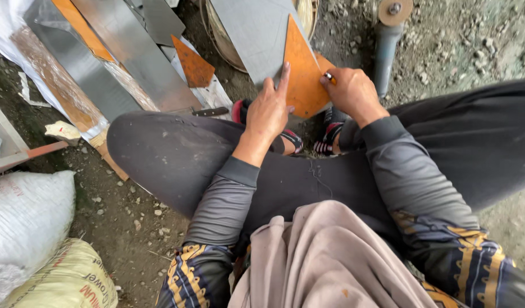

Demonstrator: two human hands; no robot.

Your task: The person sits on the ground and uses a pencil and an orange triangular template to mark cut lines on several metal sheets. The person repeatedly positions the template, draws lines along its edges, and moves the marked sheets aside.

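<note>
My left hand (268, 111) lies flat on the rusty orange template (302, 74), fingers spread and the forefinger stretched up along its left edge, pressing it onto the grey metal sheet (254, 34) just beyond my knees. My right hand (351, 91) curls its fingers around a small marker (329, 76) at the template's right edge. The template looks thin, stiff and light, so I judge it would slide on the smooth sheet unless I bear down on its flat middle. Its points and edges look sharp; better to hold the face than the rim. Another rusty triangle (193, 63) lies to the left.
</note>
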